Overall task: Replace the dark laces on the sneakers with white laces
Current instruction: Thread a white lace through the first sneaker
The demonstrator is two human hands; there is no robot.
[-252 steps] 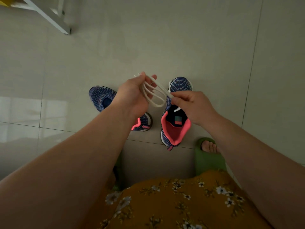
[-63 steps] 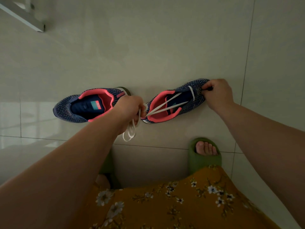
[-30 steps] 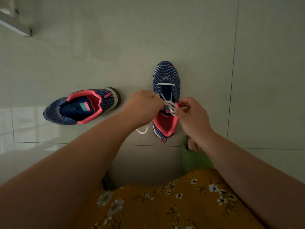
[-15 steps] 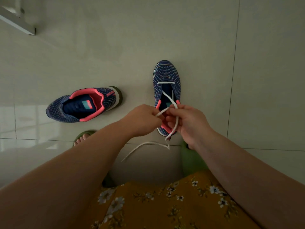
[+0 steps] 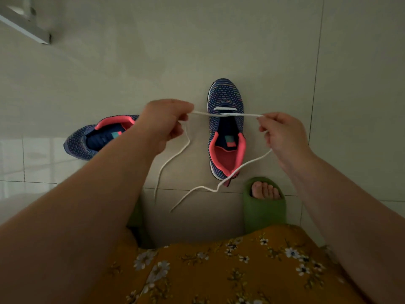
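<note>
White flat shoelace (image 5: 225,115) threaded through frontmost eyelets of navy knit sneaker with coral lining (image 5: 225,128), one short bar across toe end, both halves pulled taut sideways just above it. Left hand (image 5: 163,126) pinches left half, tail hanging to grey floor tile (image 5: 131,69). Right hand (image 5: 282,134) pinches right half, tail draped over sneaker heel onto floor. Second matching sneaker (image 5: 98,137) left of first, lying crosswise, opening unlaced. Green slide sandal (image 5: 263,207) near first sneaker's heel
</note>
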